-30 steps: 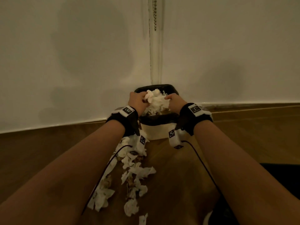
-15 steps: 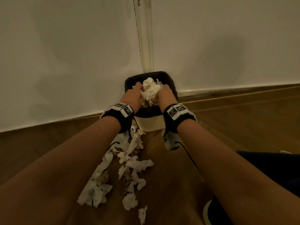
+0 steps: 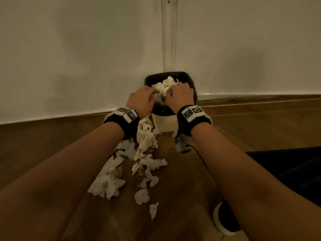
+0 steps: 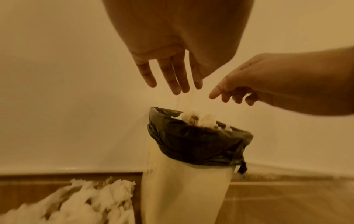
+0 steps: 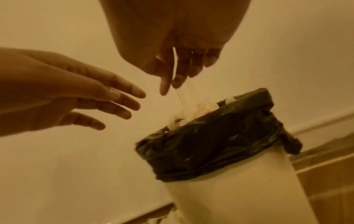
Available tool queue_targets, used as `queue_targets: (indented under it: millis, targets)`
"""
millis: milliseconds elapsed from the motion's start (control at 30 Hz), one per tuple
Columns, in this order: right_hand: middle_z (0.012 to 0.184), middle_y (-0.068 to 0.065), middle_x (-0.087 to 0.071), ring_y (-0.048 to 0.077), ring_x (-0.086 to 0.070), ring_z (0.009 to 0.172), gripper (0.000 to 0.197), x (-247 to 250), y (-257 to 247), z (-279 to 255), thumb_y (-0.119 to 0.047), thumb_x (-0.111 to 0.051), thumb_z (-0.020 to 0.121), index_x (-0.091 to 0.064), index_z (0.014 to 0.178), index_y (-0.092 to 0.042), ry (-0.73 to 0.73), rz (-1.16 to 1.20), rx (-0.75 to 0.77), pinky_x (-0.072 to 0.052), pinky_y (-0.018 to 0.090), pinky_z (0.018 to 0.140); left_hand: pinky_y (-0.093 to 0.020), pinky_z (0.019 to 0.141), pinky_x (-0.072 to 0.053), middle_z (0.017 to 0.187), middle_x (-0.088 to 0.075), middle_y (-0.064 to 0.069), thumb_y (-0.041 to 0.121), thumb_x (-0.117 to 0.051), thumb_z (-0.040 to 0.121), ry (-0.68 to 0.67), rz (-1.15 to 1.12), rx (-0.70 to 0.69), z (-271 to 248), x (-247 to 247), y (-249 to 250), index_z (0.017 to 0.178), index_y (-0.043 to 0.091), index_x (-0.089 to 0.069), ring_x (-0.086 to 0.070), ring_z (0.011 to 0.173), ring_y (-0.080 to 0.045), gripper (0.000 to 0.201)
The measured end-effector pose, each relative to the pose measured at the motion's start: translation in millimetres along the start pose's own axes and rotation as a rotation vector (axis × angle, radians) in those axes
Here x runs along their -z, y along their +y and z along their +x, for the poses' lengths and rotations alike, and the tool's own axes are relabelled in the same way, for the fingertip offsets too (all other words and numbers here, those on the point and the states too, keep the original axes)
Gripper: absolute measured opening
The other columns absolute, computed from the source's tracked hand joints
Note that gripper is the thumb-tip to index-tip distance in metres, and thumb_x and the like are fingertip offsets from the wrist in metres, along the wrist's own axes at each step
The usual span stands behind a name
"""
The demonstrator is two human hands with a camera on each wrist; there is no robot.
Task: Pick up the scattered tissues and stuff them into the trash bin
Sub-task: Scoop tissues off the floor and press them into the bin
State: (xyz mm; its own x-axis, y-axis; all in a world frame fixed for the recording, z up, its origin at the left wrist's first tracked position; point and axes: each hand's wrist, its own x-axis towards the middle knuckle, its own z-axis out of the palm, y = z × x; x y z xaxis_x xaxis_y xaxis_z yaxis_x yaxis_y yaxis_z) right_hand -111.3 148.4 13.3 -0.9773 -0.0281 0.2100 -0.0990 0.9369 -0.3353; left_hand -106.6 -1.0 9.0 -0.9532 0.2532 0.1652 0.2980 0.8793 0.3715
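1. white wall point(image 3: 86, 58) and wood floor point(image 3: 243, 133) meet in a corner; open floor lies right of the bin.
2. cream trash bin point(image 4: 184, 189), crinkled black liner point(image 4: 197, 144) over its rim, tissues point(image 3: 165, 86) heaped inside.
3. scattered tissues point(image 3: 144, 164), ragged white clumps, trail in front of the bin.
4. left hand point(image 4: 172, 50) and right hand point(image 5: 182, 45) hover above the rim, fingers loose, apart, empty.

A white wall point(image 3: 69, 49) meets a wooden floor point(image 3: 260, 129); a shoe point(image 3: 224, 221) rests there.
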Motion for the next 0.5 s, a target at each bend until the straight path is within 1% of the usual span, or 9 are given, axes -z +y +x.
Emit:
queue_targets:
  millis: [33, 100, 133, 200, 267, 333, 400, 433, 500]
  targets:
    - [0.111, 0.013, -0.059, 0.029, -0.049, 0.111, 0.030, 2.1, -6.9, -6.2, -0.023, -0.040, 0.093, -0.065, 0.097, -0.007, 0.055, 0.088, 0.011, -0.039, 0.042, 0.097, -0.039, 0.094, -0.042, 0.119, -0.053, -0.008, 0.016, -0.037, 0.094, 0.062, -0.071, 0.016, -9.4, 4.0, -1.8, 0.121, 0.020, -0.055, -0.053, 0.107, -0.024, 0.033]
    - [0.102, 0.012, -0.062, 0.027, -0.052, 0.102, 0.029, 2.2, -20.2, -18.6, -0.020, -0.041, 0.092, -0.067, 0.095, -0.006, 0.098, 0.283, 0.020, -0.044, 0.040, 0.092, -0.028, 0.086, -0.043, 0.112, -0.055, -0.008, 0.011, -0.039, 0.092, 0.173, -0.173, 0.051, -28.7, 10.1, -7.1, 0.118, 0.018, -0.057, -0.055, 0.097, -0.020, 0.032]
    - [0.099, 0.012, -0.063, 0.026, -0.053, 0.099, 0.028, -0.6, -26.0, -26.1, -0.018, -0.042, 0.092, -0.067, 0.095, -0.006, 0.097, 0.364, 0.020, -0.045, 0.039, 0.089, -0.022, 0.081, -0.040, 0.109, -0.056, -0.006, 0.009, -0.039, 0.091, 0.211, -0.201, 0.076, -39.6, 11.8, -10.1, 0.116, 0.018, -0.058, -0.054, 0.091, -0.016, 0.032]
    - [0.096, 0.013, -0.065, 0.027, -0.056, 0.095, 0.026, -12.4, -35.8, -44.4, -0.016, -0.044, 0.092, -0.067, 0.094, -0.005, 0.075, 0.459, 0.015, -0.047, 0.037, 0.082, -0.019, 0.077, -0.037, 0.104, -0.057, -0.004, 0.007, -0.041, 0.088, 0.228, -0.246, 0.139, -63.0, 11.3, -17.6, 0.112, 0.018, -0.059, -0.051, 0.086, -0.010, 0.032]
    - [0.096, 0.013, -0.066, 0.027, -0.058, 0.095, 0.025, -31.8, -40.1, -64.9, -0.016, -0.045, 0.092, -0.068, 0.096, -0.006, -0.007, 0.470, 0.000, -0.047, 0.034, 0.079, -0.022, 0.077, -0.041, 0.102, -0.059, -0.005, 0.006, -0.042, 0.087, 0.182, -0.274, 0.196, -89.3, 1.8, -25.6, 0.107, 0.017, -0.061, -0.053, 0.086, -0.012, 0.030]
    - [0.097, 0.011, -0.067, 0.026, -0.059, 0.093, 0.024, -54.9, -38.6, -85.9, -0.017, -0.044, 0.092, -0.067, 0.099, -0.010, -0.136, 0.438, -0.029, -0.047, 0.030, 0.075, -0.024, 0.073, -0.042, 0.099, -0.062, -0.001, 0.009, -0.044, 0.087, 0.095, -0.266, 0.257, -116.4, -15.3, -35.2, 0.099, 0.020, -0.063, -0.058, 0.085, -0.016, 0.025]
    - [0.097, 0.009, -0.068, 0.024, -0.062, 0.089, 0.023, -78.0, -33.5, -105.9, -0.016, -0.044, 0.092, -0.067, 0.097, -0.013, -0.243, 0.431, -0.053, -0.044, 0.024, 0.069, -0.023, 0.066, -0.041, 0.091, -0.061, 0.005, 0.017, -0.046, 0.091, -0.029, -0.222, 0.319, -143.9, -34.8, -46.2, 0.089, 0.028, -0.063, -0.059, 0.078, -0.014, 0.020]
    - [0.097, 0.008, -0.068, 0.024, -0.062, 0.089, 0.023, -88.8, -29.6, -114.7, -0.015, -0.044, 0.092, -0.067, 0.097, -0.015, -0.299, 0.421, -0.058, -0.043, 0.023, 0.069, -0.022, 0.063, -0.040, 0.089, -0.061, 0.006, 0.019, -0.047, 0.091, -0.103, -0.197, 0.336, -156.9, -45.1, -51.4, 0.087, 0.030, -0.063, -0.057, 0.073, -0.011, 0.020]
    - [0.103, 0.008, -0.068, 0.025, -0.062, 0.091, 0.024, -109.2, -23.5, -128.4, -0.013, -0.044, 0.092, -0.067, 0.098, -0.017, -0.445, 0.380, -0.062, -0.045, 0.026, 0.071, -0.022, 0.062, -0.040, 0.094, -0.066, 0.003, 0.021, -0.049, 0.091, -0.257, -0.157, 0.354, -180.4, -64.1, -60.1, 0.090, 0.029, -0.064, -0.056, 0.073, -0.010, 0.017]
